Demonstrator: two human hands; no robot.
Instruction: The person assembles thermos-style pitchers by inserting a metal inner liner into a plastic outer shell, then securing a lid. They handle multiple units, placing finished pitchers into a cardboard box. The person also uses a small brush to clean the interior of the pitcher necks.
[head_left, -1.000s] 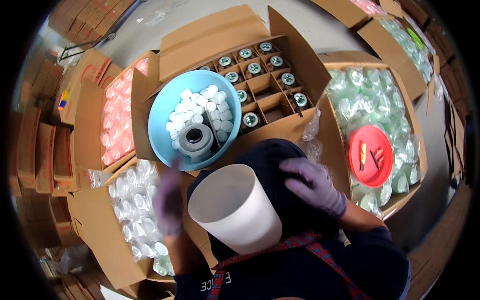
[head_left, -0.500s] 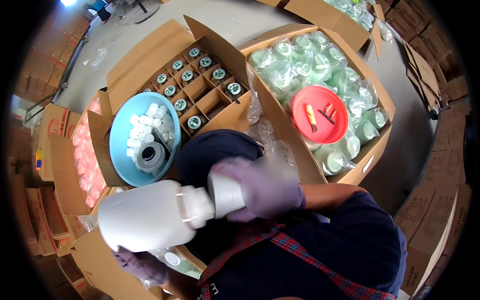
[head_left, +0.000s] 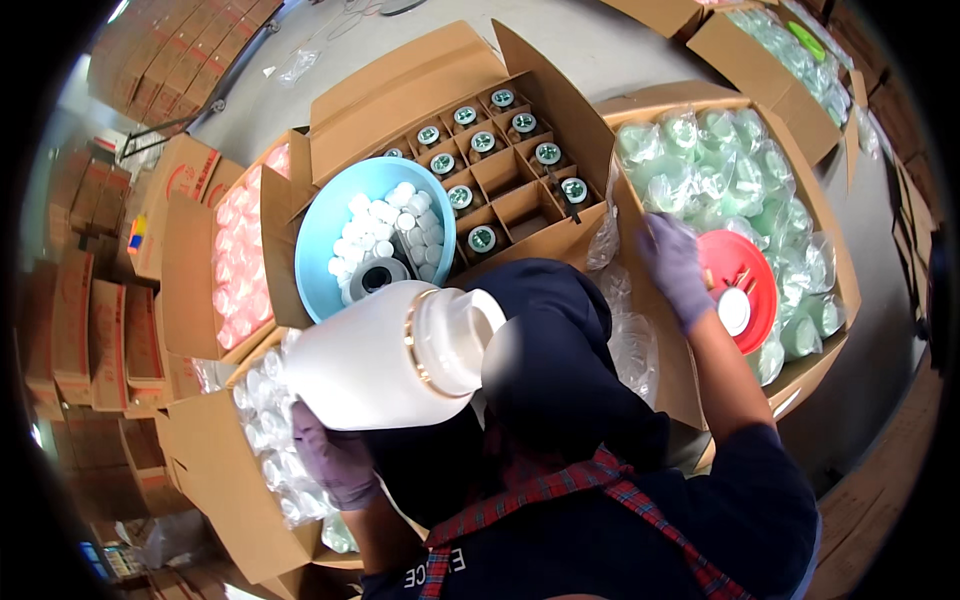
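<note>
The purple-gloved left hand clasps a white, gold-ringed, wide-mouthed bottle, tilted sideways! Purple-gloved right hand, fingers extended, hovers beside a round red tray.

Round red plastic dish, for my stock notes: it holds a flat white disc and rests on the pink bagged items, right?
Not quite: the head view shows the round red plastic dish, holding a flat white disc, resting on pale green bagged items.
</note>
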